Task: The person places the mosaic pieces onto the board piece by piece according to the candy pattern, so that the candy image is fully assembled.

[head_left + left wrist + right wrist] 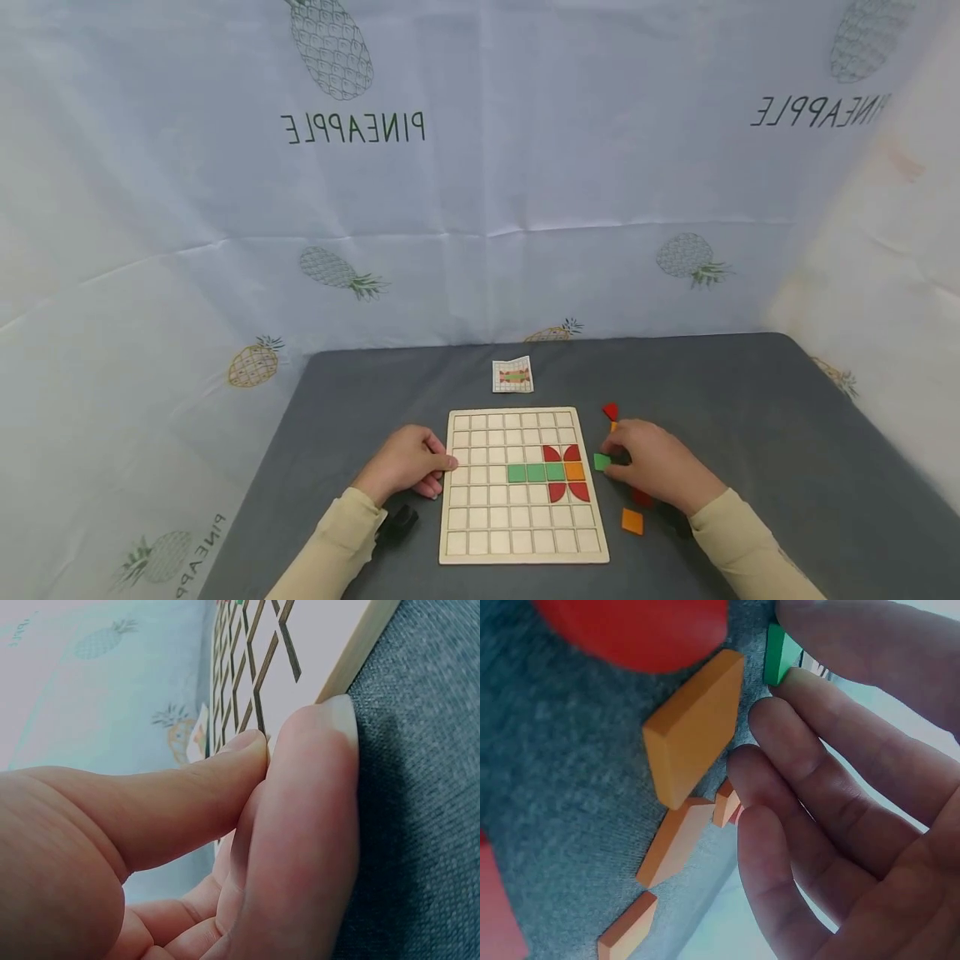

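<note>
A wooden grid board lies flat on the grey table. Thumb and index finger of my left hand pinch its left edge; up close, the left wrist view has the thumb on the gridded face of the board. On its right part sit a row of green square tiles, one orange square tile and several red quarter-round tiles. Just off the right edge, my right hand pinches a green square tile between thumb and index finger, the other fingers loosely bent.
Beyond the board's far edge is a small pattern card. Loose orange tiles and a red tile lie around the right hand. Another orange tile is nearer the front, and a red piece farther back. Printed cloth hangs behind the table.
</note>
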A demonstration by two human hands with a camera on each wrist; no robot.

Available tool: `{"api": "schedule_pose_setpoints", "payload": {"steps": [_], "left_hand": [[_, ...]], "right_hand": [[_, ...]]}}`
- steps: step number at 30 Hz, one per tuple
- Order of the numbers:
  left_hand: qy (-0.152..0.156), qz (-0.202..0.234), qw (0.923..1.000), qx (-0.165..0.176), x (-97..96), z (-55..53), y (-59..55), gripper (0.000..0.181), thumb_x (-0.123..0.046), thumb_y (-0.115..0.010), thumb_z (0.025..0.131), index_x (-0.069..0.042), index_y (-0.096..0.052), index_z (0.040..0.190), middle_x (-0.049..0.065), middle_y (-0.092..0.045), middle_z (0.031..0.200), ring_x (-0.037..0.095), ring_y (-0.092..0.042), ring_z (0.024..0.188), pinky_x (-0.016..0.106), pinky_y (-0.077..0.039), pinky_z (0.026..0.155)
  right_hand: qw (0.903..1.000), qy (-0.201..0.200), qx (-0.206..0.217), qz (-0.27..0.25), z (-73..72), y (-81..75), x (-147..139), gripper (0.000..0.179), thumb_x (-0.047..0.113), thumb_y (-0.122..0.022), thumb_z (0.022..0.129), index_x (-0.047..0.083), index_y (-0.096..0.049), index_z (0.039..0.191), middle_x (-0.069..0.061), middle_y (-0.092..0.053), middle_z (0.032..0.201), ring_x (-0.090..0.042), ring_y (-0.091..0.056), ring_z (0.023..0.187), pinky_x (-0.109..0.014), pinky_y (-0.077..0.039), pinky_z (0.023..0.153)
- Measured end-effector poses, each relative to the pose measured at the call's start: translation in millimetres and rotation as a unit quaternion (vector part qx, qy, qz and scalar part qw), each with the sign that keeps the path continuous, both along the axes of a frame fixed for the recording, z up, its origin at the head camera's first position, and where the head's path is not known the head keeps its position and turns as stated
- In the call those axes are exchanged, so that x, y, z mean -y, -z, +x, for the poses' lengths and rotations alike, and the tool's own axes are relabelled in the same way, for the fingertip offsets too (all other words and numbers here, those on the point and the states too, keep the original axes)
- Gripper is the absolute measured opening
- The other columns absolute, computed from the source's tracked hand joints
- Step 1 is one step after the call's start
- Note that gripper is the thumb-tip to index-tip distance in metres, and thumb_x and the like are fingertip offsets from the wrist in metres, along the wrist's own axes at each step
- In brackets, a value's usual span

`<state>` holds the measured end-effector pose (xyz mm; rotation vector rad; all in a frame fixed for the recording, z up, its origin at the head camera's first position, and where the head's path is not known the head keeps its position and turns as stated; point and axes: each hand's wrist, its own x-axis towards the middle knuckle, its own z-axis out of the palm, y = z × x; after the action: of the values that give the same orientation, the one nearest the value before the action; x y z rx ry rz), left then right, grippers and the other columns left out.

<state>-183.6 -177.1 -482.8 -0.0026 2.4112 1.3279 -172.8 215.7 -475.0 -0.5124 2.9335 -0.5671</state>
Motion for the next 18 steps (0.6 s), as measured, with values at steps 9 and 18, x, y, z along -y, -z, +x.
{"api": "schedule_pose_setpoints", "payload": {"steps": [9, 18], "left_hand": [[-0.002, -0.005, 1.0, 0.002, -1.1, -0.5, 0.5, 0.029, -0.019, -0.088, 0.092, -0.002, -0.066, 0.099, 0.012, -0.07, 0.075, 0.016, -0.072, 0.058, 0.034, -0.066, 0.055], [-0.002, -0.009, 1.0, 0.002, -2.2, -1.8, 0.3, 0.026, -0.018, -0.088, 0.093, -0.002, -0.067, 0.099, 0.012, -0.07, 0.077, 0.016, -0.074, 0.059, 0.035, -0.066, 0.056]], "right_hand": [[0.9999, 0.004, -0.015, -0.006, -1.7, 3.9, -5.2, 0.015, 0.023, -0.094, 0.085, 0.023, -0.081, 0.094, 0.011, -0.066, 0.093, -0.007, -0.06, 0.086, -0.033, -0.061, 0.077], [0.9991, -0.009, -0.03, -0.029, -7.3, -10.1, 16.1, 0.016, 0.025, -0.092, 0.087, 0.022, -0.081, 0.098, 0.009, -0.07, 0.095, -0.01, -0.063, 0.088, -0.035, -0.062, 0.079]]}}
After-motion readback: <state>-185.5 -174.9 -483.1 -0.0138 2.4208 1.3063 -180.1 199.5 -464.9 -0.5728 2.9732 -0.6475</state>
